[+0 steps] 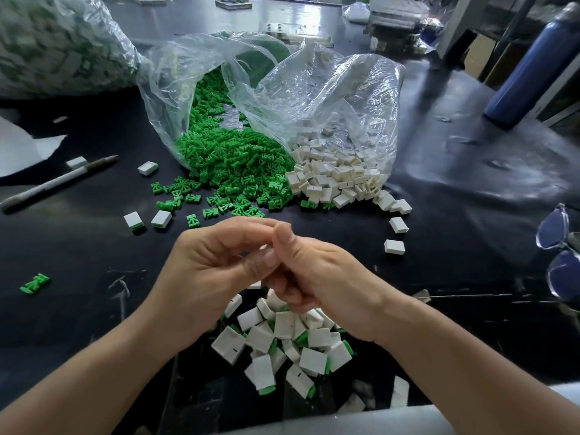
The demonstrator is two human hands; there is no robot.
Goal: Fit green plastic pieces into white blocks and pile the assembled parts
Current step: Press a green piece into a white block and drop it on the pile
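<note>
My left hand and my right hand meet above the black table, fingers curled and fingertips pressed together. Whatever small part they pinch is hidden between the fingers. Right under them lies a pile of assembled parts, white blocks with green ends showing. Further back, a heap of loose green pieces spills from a clear bag. Beside it on the right, white blocks spill from a second clear bag.
A pen lies at the left, and single white blocks and a green piece are scattered about. Glasses rest at the right edge, a blue bottle at back right, a large full bag at back left.
</note>
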